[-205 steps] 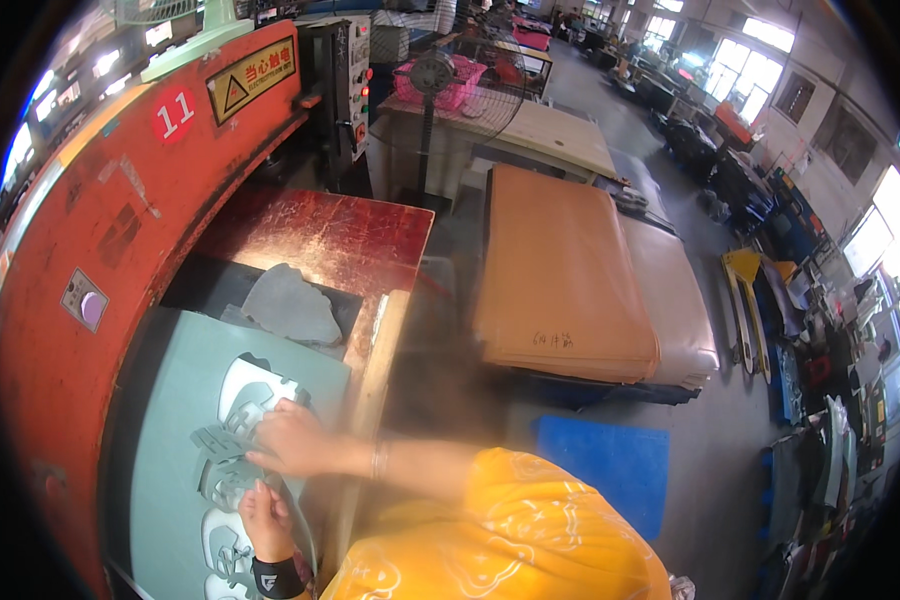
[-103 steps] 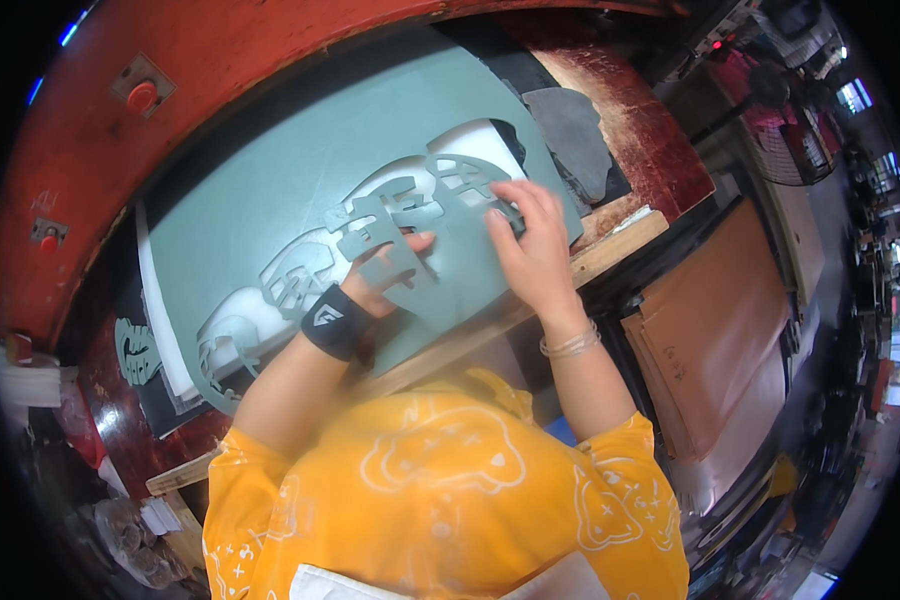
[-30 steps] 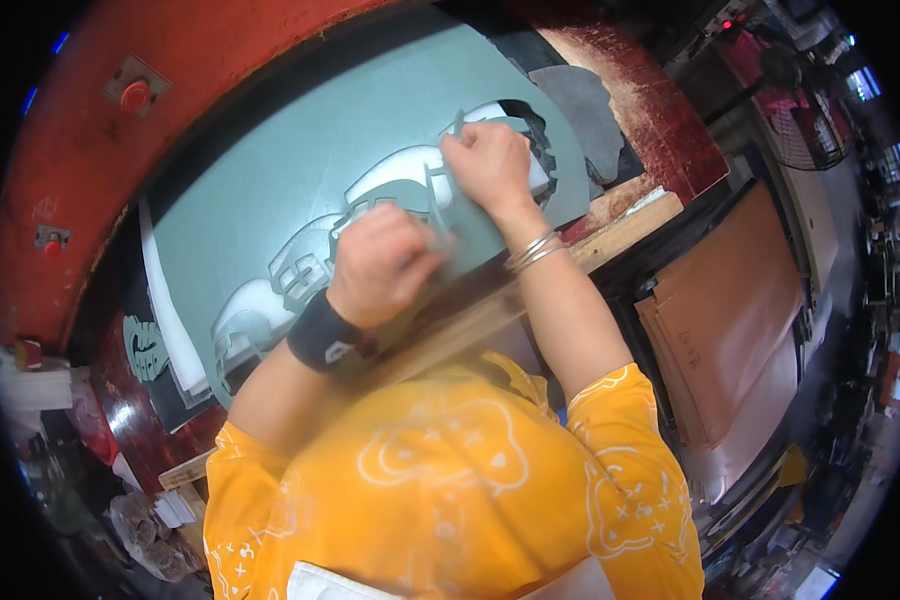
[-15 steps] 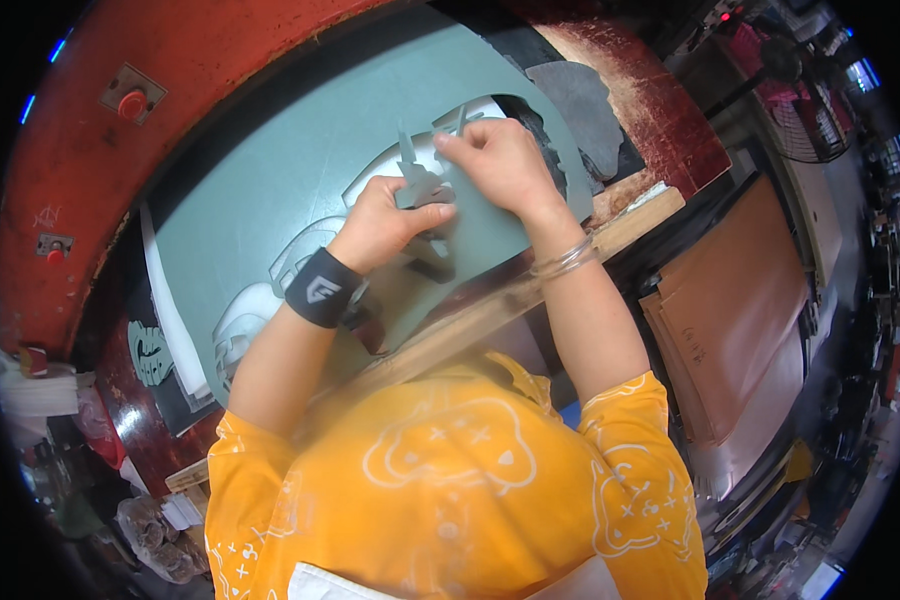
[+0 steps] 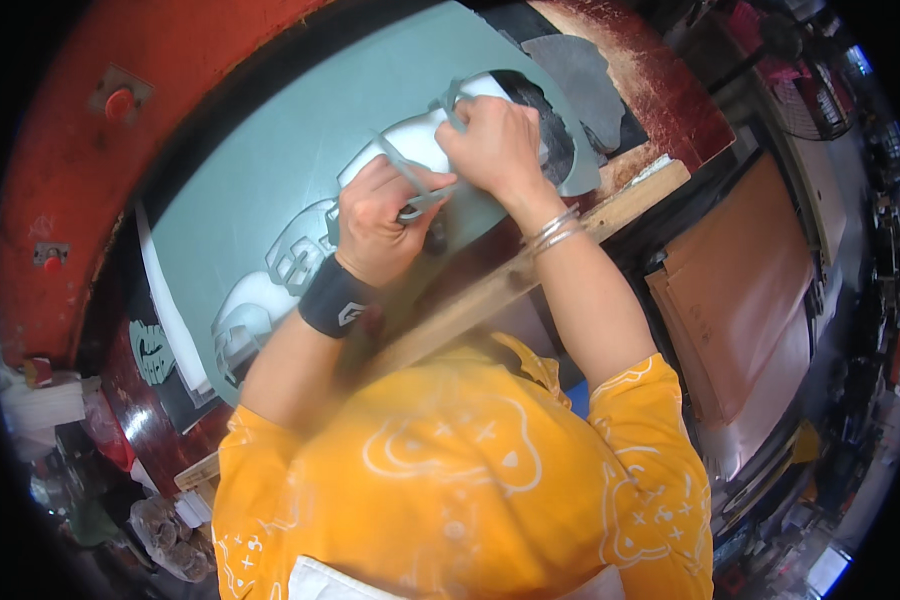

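A large grey-green sheet [image 5: 270, 150] with shaped holes cut through it lies under both hands. My left hand [image 5: 375, 220] is closed around thin grey-green cut strips [image 5: 398, 158], which stick out past its thumb and fingers. Just right of it, my right hand [image 5: 492, 145] pinches a narrow strip [image 5: 452, 100] of the same material at the far edge of a cut-out. White shows through the openings between the hands. Left of my left wrist, slotted cut shapes [image 5: 295, 255] still sit in the sheet. My fingers hide part of the strips.
A wooden bar [image 5: 530, 270] runs along the near edge. A red machine frame [image 5: 190, 60] with a red button [image 5: 119, 104] curves round the far left. Grey scrap [image 5: 575, 75] lies at the far right, brown sheets [image 5: 735, 290] are stacked at the right, and a fan [image 5: 805, 95] stands behind.
My left hand has turned knuckles up and closed further round the strips. My right hand has moved slightly away from me, and a strip now stands bent up at its fingers.
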{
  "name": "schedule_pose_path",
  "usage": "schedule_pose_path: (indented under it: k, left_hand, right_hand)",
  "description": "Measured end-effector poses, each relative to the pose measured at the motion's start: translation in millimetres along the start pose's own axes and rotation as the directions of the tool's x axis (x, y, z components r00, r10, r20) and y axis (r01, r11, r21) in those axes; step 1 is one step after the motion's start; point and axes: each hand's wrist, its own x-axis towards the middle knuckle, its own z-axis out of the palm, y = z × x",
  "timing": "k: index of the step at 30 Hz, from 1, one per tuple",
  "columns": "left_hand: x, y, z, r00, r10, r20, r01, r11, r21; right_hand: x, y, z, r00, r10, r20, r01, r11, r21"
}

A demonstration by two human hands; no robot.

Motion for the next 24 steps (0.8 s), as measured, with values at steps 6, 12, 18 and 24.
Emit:
schedule_pose_path:
  k: [6, 12, 18, 24]
  left_hand:
    - [-5, 1, -15, 0.982, -0.009, 0.189, 0.007, 1.0, 0.007]
    - [-4, 4, -4, 0.719, -0.667, 0.195, 0.604, 0.461, -0.65]
    - [6, -16, -22, 0.563, -0.411, 0.717, 0.826, 0.305, -0.474]
    - [-4, -14, -24, 0.577, -0.408, 0.708, 0.812, 0.38, -0.443]
  right_hand:
    - [0, 0, 7, 1.0, 0.004, 0.013, -0.003, 1.0, -0.026]
    - [3, 0, -4, 0.974, 0.135, 0.182, -0.184, 0.94, 0.288]
    - [4, 4, 1, 0.967, 0.128, 0.218, -0.239, 0.741, 0.628]
    - [-26, -2, -27, 0.826, -0.207, -0.524, 0.269, 0.962, 0.044]
